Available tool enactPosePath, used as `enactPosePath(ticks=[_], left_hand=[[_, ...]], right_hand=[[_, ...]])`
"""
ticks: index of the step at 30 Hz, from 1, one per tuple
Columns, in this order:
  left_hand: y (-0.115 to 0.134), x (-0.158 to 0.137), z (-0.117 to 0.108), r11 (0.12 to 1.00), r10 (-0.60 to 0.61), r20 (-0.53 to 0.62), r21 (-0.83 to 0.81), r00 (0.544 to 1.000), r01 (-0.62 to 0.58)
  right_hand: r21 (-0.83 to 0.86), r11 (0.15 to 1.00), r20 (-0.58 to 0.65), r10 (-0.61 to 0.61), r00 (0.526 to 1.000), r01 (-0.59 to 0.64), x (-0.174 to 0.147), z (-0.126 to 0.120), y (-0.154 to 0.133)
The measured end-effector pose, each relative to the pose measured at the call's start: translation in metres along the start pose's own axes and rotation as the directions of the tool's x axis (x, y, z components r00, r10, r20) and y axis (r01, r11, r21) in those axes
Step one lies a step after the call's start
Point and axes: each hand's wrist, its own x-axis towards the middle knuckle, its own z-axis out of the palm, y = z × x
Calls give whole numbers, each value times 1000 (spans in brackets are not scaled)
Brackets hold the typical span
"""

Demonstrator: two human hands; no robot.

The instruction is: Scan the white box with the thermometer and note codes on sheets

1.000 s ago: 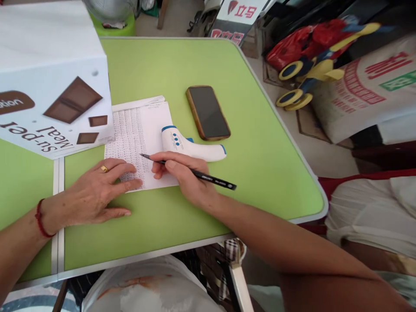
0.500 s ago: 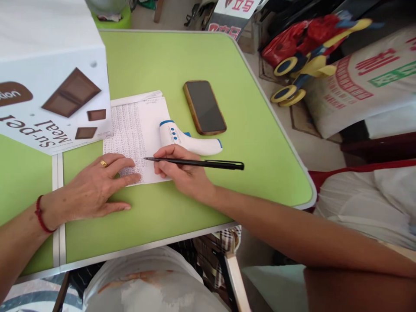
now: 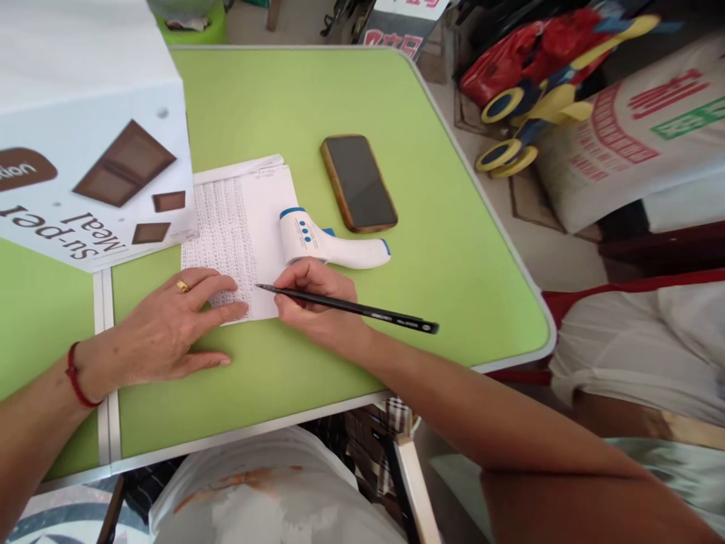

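A black pen [image 3: 368, 310] is pinched in my right hand [image 3: 320, 302], its tip at the written edge of a sheet of paper [image 3: 269, 249]. Columns of small handwriting cover the sheet's left part; its right strip is mostly blank. With fingers spread, my left hand [image 3: 175, 325] lies flat over the sheet's lower left corner, the thumb on the green table. Just above my right hand, a white and blue infrared thermometer [image 3: 345, 251] rests partly on the paper. Beyond it lies a phone [image 3: 361, 183] in a brown case, its screen dark.
A large white box [image 3: 91, 159] with chocolate pictures stands at the left, against the paper. The green table [image 3: 266, 98] has a pale metal rim and a seam at the left. Right of it are a yellow and blue wheeled toy [image 3: 526, 125] and a printed sack [image 3: 617, 143].
My right hand has shifted slightly down and right, and the pen's back end has swung downward. My left hand stays in place on the paper.
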Motion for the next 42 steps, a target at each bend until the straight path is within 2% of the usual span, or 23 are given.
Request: enactPosePath(ticks=[8,22,34,42], left_hand=[[0,-2,1,999,24,-11,24,1000,-24],[1,-2,1,1000,17,3,6,1000,-18],[-1,-2,2,1000,25,-3,5,1000,-25],[0,-1,2,1000,27,-6,7,1000,-27]], right_hand=[[-53,993,-15,-108,994,107,1,0,-1],[-111,987,67,-106,992,113,-1,1,1],[-161,960,63,-223,973,230,0,1,1],[-154,962,36,-224,974,227,0,2,2]])
